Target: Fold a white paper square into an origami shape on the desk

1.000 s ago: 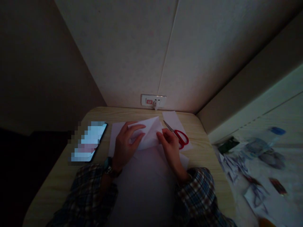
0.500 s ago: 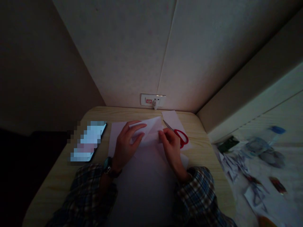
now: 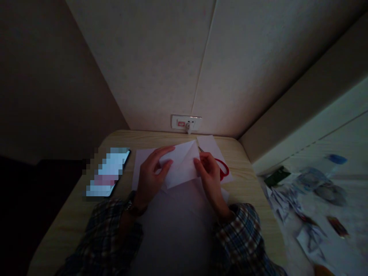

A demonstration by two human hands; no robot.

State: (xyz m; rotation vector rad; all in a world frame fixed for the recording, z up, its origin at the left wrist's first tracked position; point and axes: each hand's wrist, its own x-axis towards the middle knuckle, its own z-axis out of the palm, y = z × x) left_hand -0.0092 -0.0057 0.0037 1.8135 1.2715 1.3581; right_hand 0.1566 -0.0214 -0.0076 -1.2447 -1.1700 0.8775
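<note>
A folded white sheet of paper (image 3: 184, 163) lies tilted up over a larger white sheet (image 3: 175, 214) on a small wooden table (image 3: 71, 214). My left hand (image 3: 152, 174) grips the folded paper's left edge, thumb under and fingers on top. My right hand (image 3: 209, 176) pinches its right edge. Red-handled scissors (image 3: 222, 168) lie just behind my right hand, mostly covered by it. Both forearms wear plaid sleeves, and a watch (image 3: 130, 205) sits on my left wrist.
A lit phone (image 3: 107, 172) lies on the table's left side. A wall socket (image 3: 186, 122) sits at the back. Another paper piece (image 3: 208, 143) lies by the scissors. To the right, a bed surface holds paper scraps (image 3: 287, 203) and small items.
The folded paper dipped flatter half a second ago and now stands raised again, its right flap spread wider. My right hand moved slightly right, covering more of the scissors.
</note>
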